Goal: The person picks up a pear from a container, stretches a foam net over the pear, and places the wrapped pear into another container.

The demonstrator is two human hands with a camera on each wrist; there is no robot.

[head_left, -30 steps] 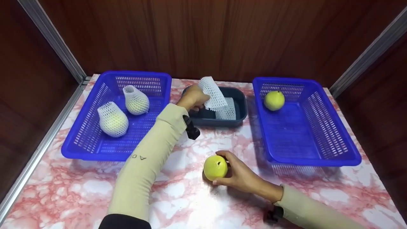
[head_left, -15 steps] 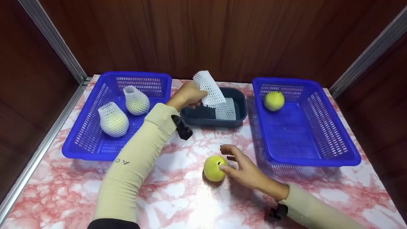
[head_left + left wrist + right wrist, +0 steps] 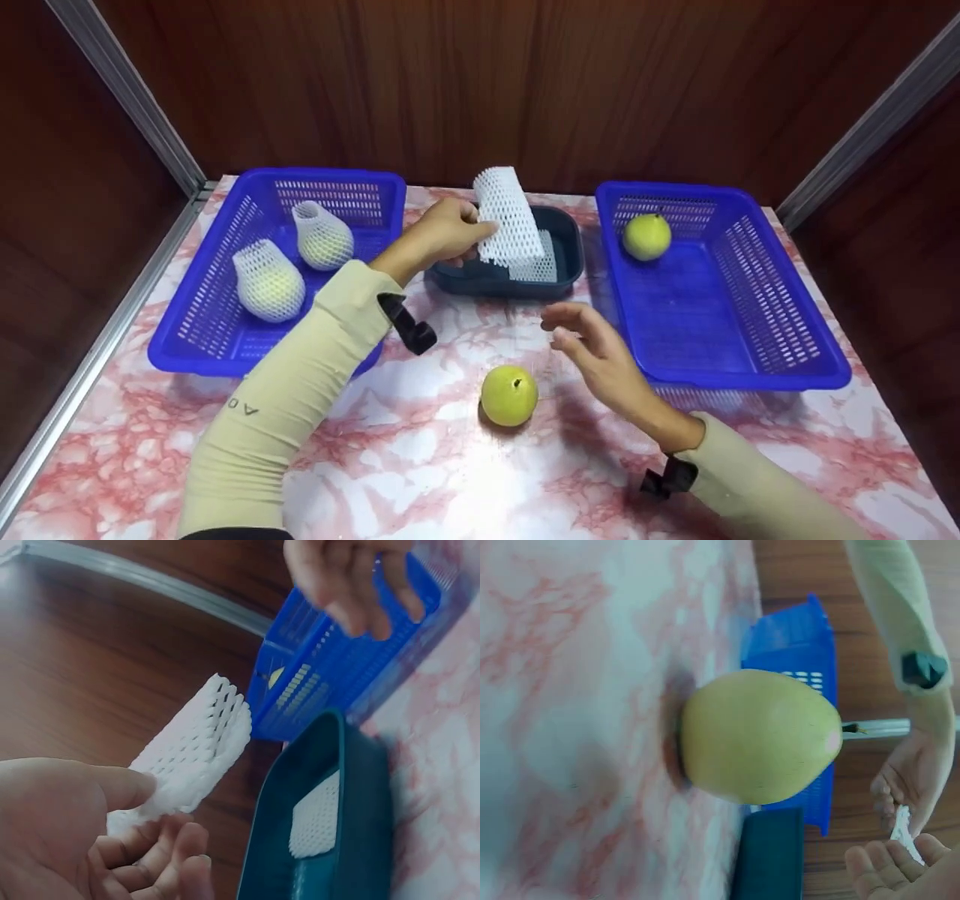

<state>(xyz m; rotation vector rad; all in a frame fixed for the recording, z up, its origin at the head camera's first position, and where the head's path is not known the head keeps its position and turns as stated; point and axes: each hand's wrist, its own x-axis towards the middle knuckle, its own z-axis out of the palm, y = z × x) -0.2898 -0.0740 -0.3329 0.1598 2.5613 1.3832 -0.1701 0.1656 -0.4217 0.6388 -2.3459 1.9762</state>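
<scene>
A white foam net sleeve point(image 3: 510, 217) is pinched between the thumb and fingers of my left hand point(image 3: 450, 231), above the dark teal bin point(image 3: 487, 287). In the left wrist view the sleeve point(image 3: 195, 746) looks flattened, its mesh end pointing away from the palm. Another foam net point(image 3: 315, 817) lies inside the bin. My right hand point(image 3: 604, 360) hovers with relaxed fingers and holds nothing. A yellow-green pear point(image 3: 509, 396) stands upright on the marbled table, apart from both hands. The right wrist view shows this pear point(image 3: 757, 736) up close.
At the left, a blue basket point(image 3: 262, 369) holds two pears in foam nets point(image 3: 270, 281). On the right, another blue basket point(image 3: 742, 381) contains one bare pear point(image 3: 646, 237). Brown wood-grain panels point(image 3: 510, 90) stand behind and at both sides of the table point(image 3: 420, 465).
My right hand has let go of the pear and moved up and to the right, away from it. My left hand has lifted the foam net sleeve slightly; its forearm has swung left.
</scene>
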